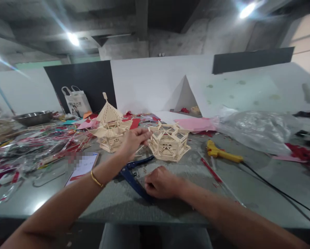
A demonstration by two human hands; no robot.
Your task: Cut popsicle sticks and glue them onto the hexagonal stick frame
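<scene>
My left hand [136, 140], with a yellow bangle on the wrist, is pinched at the upper left edge of an open-topped wooden stick model [169, 147]. Behind that hand, to the left, stands a second stick model [108, 126] with a pointed roof. My right hand [160, 182] is closed low over the table, beside the blue handle of a cutter tool [134, 181]. Whether it holds anything small is hidden by the curled fingers.
A yellow glue gun [222, 153] with a black cord and a red-and-clear stick [211, 170] lie to the right. Plastic-wrapped materials [46, 145] cover the left. A phone [83, 167], metal bowl [34, 118] and clear plastic bag [258, 128] are around.
</scene>
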